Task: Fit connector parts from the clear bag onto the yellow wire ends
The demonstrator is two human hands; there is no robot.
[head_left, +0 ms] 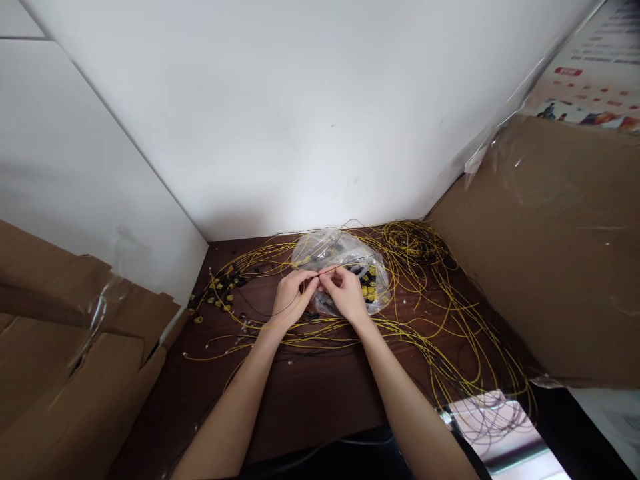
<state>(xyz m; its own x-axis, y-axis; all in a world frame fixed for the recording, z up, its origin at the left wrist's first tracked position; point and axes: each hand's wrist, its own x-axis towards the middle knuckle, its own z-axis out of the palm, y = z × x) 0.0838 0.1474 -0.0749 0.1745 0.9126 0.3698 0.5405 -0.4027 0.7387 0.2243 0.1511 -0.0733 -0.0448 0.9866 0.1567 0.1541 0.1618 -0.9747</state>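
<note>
My left hand [296, 293] and my right hand [345, 290] meet fingertip to fingertip in the middle of the head view. Both are closed in a pinch on a thin dark wire [273, 313], which loops down from the fingers to the left. The exact spot they grip is too small to make out. Just behind the hands lies a clear plastic bag [320, 247] with several small black and yellow pieces [370, 291] in it. Yellow wires [325, 328] run across the table in front of the bag, passing near my wrists.
A tangled coil of yellow and black wires [413, 243] lies at the back right. Small yellow-and-black connectors [220, 287] sit at the left on the brown table [320, 400]. Cardboard [565, 253] stands on the right, more cardboard [75, 373] on the left, a white wall [310, 120] behind.
</note>
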